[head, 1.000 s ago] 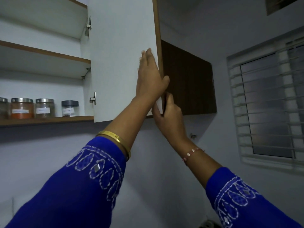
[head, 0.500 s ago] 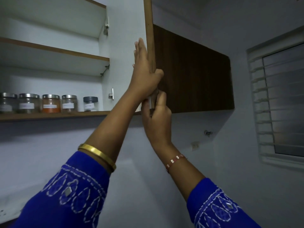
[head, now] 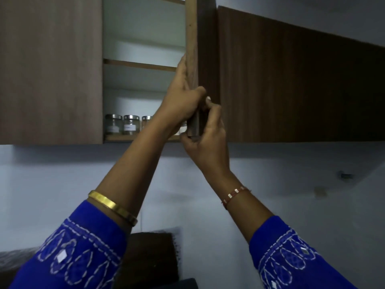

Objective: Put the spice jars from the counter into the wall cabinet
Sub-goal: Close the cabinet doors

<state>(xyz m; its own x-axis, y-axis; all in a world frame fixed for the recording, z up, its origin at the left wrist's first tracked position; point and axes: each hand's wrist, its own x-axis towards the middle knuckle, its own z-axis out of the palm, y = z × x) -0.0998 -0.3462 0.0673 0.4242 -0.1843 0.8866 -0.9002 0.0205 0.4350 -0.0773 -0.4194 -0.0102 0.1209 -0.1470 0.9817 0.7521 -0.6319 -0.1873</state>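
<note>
The wall cabinet's right door (head: 192,38) stands nearly edge-on to me, partly swung in. My left hand (head: 183,101) wraps the door's edge from the inner side, thumb across the front. My right hand (head: 206,134) grips the door's bottom corner from the outside. Behind the door, glass spice jars with metal lids (head: 130,125) stand in a row on the bottom shelf (head: 125,138); my left arm hides the ones further right. The upper shelves (head: 139,64) look bare.
The closed left cabinet door (head: 52,69) and a dark closed cabinet (head: 302,80) flank the opening. A pale wall runs below. A dark square object (head: 150,257) sits low in the middle, between my blue sleeves.
The door has swung from wide open toward closed, now nearly edge-on. Both hands followed it. My view shifted left, bringing the left closed door into sight and losing the window.
</note>
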